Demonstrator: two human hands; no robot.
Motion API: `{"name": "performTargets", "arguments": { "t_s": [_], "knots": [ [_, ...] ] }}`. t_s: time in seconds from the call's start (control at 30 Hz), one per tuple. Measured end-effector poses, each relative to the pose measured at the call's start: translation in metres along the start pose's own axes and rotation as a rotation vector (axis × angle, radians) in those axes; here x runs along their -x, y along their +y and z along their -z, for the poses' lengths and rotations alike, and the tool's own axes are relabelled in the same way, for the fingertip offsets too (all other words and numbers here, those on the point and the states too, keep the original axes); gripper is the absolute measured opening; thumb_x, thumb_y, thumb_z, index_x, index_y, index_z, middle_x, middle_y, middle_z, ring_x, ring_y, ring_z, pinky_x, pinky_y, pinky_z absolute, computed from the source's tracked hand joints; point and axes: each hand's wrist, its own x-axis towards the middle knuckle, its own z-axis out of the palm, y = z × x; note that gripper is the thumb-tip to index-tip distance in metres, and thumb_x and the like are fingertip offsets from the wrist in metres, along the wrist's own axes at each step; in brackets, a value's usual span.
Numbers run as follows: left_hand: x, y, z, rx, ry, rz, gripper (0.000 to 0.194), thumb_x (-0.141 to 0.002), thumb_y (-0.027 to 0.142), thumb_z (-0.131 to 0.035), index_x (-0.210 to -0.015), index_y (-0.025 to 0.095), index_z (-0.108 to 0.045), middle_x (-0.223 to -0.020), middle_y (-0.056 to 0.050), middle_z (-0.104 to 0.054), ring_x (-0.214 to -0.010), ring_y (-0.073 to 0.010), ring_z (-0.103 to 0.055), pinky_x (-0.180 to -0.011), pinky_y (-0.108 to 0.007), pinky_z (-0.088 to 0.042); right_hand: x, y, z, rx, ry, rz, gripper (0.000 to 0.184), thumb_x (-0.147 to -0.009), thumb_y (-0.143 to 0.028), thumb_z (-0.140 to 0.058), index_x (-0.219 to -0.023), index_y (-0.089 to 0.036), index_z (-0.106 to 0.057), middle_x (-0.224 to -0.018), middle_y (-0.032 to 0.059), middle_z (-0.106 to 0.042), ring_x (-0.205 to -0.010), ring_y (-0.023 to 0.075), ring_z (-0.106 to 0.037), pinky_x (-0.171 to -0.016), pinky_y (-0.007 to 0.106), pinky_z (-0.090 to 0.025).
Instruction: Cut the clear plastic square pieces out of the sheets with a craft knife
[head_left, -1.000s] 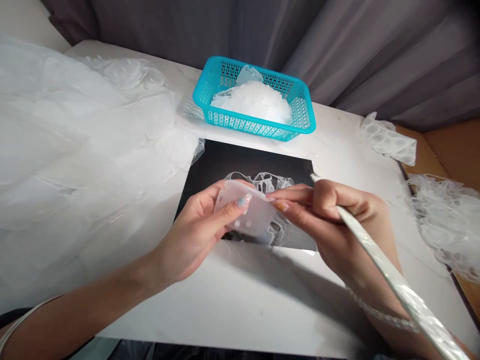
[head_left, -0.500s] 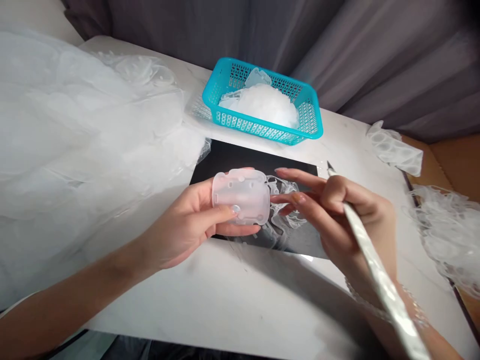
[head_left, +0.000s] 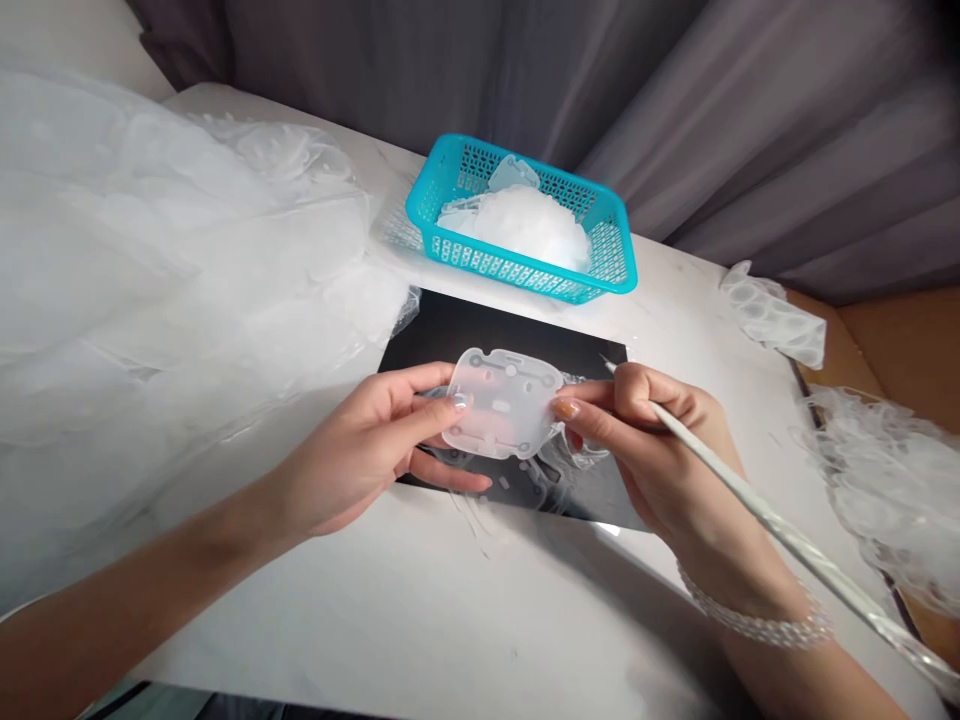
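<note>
Between both hands, above a black mat [head_left: 442, 320], is a translucent, milky silicone piece [head_left: 510, 410] with rounded corners, small holes and raised outlines. My left hand [head_left: 375, 440] grips its left edge, thumb on top and the lower fingers stretched beneath. At the right edge, the thumb and a finger of my right hand [head_left: 652, 430] pinch it. That same hand also carries a slim craft knife [head_left: 757, 505] with a pearly white handle, its pointed tip aimed up and left, apart from the piece. Thin clear trimmings [head_left: 555, 480] lie on the mat below.
Behind the mat stands a turquoise basket [head_left: 517, 275] with a heap of similar translucent pieces [head_left: 525, 225]. A large pile of milky sheets [head_left: 180, 280] covers the left side. On the right are a crumpled offcut strip [head_left: 776, 315] and a heap of clear scraps [head_left: 892, 480] near cardboard.
The silicone piece was turned over to show its broad face and shifted slightly right. My right fingers let go of it, spread, then closed on its right edge again. The knife stayed in hand.
</note>
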Motion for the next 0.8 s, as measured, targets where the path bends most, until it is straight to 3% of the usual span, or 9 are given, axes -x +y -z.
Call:
{"name": "performTargets", "arguments": {
  "t_s": [0.23,0.6,0.8],
  "knots": [
    [-0.0007,-0.0008,0.0053,0.117,-0.043,0.011,0.023,-0.096,0.025,-0.055,-0.108,0.021,-0.074,-0.097,-0.006,-0.074,-0.088,-0.0174,-0.069,-0.071,-0.032,-0.065,-0.0022,0.0005,0.0004,-0.016,0.019,-0.030,0.058,-0.072,-0.023,-0.082,-0.056,-0.020,-0.026,-0.072,0.0007,-0.073,-0.054,0.0108,-0.053,-0.050,0.025,-0.042],
    [-0.0007,0.0015,0.0030,0.197,-0.044,0.063,0.024,-0.095,0.020,-0.053,-0.108,0.015,-0.072,-0.095,-0.011,-0.076,-0.090,-0.0224,-0.071,-0.065,-0.031,-0.064,-0.0046,0.0030,0.0030,-0.079,-0.061,-0.090,0.052,-0.074,-0.025,-0.082,-0.059,-0.021,-0.032,-0.081,0.0001,-0.073,-0.059,0.0118,-0.059,-0.055,0.025,-0.052],
    [-0.0018,-0.0018,0.0056,0.241,-0.032,0.078,0.020,-0.093,0.021,-0.057,-0.102,0.017,-0.074,-0.075,-0.006,-0.075,-0.078,-0.0210,-0.072,-0.064,-0.032,-0.063,-0.0048,0.0046,0.0001,-0.080,-0.056,-0.068,0.057,-0.069,-0.024,-0.085,-0.056,-0.021,-0.030,-0.081,0.0005,-0.075,-0.054,0.0105,-0.054,-0.049,0.025,-0.048]
  ]
}}
